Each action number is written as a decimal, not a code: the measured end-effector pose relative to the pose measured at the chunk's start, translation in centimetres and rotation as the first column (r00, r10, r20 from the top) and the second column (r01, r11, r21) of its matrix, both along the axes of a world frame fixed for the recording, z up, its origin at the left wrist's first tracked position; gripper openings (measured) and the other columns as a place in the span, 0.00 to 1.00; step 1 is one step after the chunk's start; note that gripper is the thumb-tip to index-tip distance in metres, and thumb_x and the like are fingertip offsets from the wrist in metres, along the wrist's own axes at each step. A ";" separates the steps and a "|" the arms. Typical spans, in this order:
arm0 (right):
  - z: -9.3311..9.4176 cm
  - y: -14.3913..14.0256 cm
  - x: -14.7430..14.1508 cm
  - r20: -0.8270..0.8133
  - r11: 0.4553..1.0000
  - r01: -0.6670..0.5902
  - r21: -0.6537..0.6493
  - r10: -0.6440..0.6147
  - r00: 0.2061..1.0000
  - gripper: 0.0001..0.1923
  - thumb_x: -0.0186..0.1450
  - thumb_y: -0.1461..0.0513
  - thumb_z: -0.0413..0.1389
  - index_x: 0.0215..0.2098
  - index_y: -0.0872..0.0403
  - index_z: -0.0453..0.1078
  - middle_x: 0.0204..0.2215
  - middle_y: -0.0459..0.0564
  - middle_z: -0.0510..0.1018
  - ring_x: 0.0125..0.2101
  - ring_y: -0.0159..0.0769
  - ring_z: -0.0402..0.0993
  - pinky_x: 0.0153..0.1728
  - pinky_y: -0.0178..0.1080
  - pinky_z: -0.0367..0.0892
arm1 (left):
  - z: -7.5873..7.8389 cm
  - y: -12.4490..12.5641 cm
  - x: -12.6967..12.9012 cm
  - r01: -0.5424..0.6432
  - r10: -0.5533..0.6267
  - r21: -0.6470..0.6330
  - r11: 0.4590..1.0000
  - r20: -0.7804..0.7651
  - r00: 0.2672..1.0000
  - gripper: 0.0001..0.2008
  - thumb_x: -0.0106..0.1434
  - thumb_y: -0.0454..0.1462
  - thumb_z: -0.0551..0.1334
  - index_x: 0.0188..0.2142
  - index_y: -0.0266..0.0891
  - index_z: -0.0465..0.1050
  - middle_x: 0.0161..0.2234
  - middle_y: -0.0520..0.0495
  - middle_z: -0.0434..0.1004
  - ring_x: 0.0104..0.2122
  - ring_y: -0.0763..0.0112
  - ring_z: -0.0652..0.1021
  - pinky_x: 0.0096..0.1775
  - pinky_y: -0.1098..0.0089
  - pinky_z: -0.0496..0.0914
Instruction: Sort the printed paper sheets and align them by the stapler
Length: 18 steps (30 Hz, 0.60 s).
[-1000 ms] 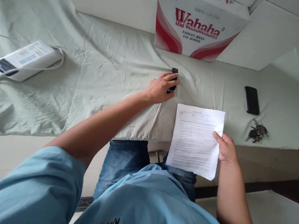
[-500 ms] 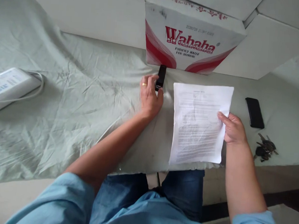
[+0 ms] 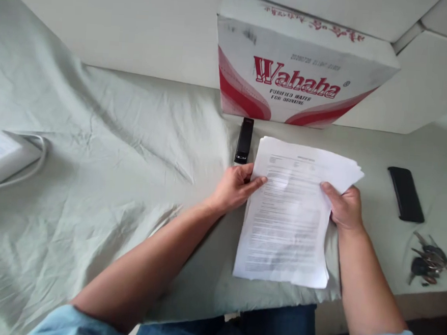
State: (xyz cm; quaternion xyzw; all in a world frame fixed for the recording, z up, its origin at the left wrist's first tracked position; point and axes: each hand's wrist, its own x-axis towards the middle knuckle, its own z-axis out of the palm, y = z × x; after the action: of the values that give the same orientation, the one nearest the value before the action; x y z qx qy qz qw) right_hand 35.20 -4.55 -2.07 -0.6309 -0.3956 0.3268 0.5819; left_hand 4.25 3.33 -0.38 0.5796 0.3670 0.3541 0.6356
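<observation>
White papers (image 3: 286,225) gripped btwn L hand (image 3: 233,189) & R hand (image 3: 346,207).

"What's at the back?"
"A box (image 3: 287,80), red and white, marked Wahaha."
"And on the right?"
"A phone (image 3: 406,194), keys (image 3: 430,260) just beside it, on the cloth (image 3: 124,165)."
"Left?"
"A white device (image 3: 2,158) with a cable (image 3: 43,156)."

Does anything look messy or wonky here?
A little. The papers held between the left hand and right hand aren't lined up: their edges fan out at the top right corner. The green cloth is also rumpled, with creases to the left, instead of lying smooth. No spill shows.
</observation>
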 end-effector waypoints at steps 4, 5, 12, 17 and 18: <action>0.3 0.5 0.0 -0.082 0.999 0.037 0.018 -0.035 0.996 0.25 0.51 0.52 0.81 0.43 0.51 0.84 0.41 0.51 0.91 0.42 0.47 0.89 0.49 0.50 0.84 | 0.4 -0.2 -0.1 -0.025 0.025 -0.010 1.000 0.038 0.999 0.24 0.63 0.56 0.75 0.42 0.37 0.86 0.41 0.42 0.89 0.40 0.57 0.85 0.42 0.62 0.78; 0.3 0.6 0.1 -0.089 0.999 0.035 0.019 -0.033 0.995 0.25 0.51 0.52 0.81 0.43 0.52 0.84 0.41 0.51 0.91 0.41 0.47 0.89 0.49 0.50 0.84 | 0.4 -0.2 -0.2 -0.024 0.026 -0.027 0.999 0.074 0.997 0.24 0.65 0.57 0.73 0.42 0.37 0.86 0.40 0.42 0.89 0.39 0.58 0.85 0.41 0.63 0.78; 0.5 0.5 0.6 -0.096 0.999 0.041 -0.007 -0.042 0.995 0.23 0.51 0.50 0.80 0.39 0.52 0.84 0.40 0.52 0.91 0.41 0.49 0.89 0.50 0.53 0.84 | -0.7 -0.1 0.4 0.088 0.135 -0.462 0.882 0.428 0.894 0.20 0.62 0.49 0.77 0.44 0.35 0.86 0.39 0.40 0.90 0.49 0.49 0.87 0.53 0.56 0.80; 1.2 0.6 0.3 -0.071 0.994 0.107 0.032 -0.104 0.992 0.25 0.51 0.51 0.79 0.41 0.53 0.84 0.38 0.54 0.90 0.43 0.55 0.89 0.54 0.60 0.82 | -0.9 -0.1 0.8 0.120 0.258 -0.593 0.796 0.512 0.819 0.13 0.63 0.42 0.76 0.44 0.36 0.85 0.42 0.40 0.90 0.52 0.50 0.87 0.58 0.55 0.80; 1.4 0.7 0.3 -0.068 0.993 0.112 0.036 -0.109 0.992 0.25 0.51 0.51 0.79 0.41 0.53 0.84 0.38 0.54 0.90 0.44 0.56 0.89 0.55 0.61 0.82 | -0.9 0.0 0.7 0.139 0.259 -0.600 0.788 0.527 0.809 0.13 0.65 0.42 0.75 0.44 0.36 0.85 0.42 0.41 0.91 0.52 0.50 0.87 0.57 0.56 0.81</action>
State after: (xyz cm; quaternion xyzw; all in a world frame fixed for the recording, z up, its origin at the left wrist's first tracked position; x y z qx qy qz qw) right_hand 35.47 -3.86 -0.64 -0.6290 -0.3473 0.3066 0.6243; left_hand 4.93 3.33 -1.30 0.1915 0.2673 0.3970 0.8569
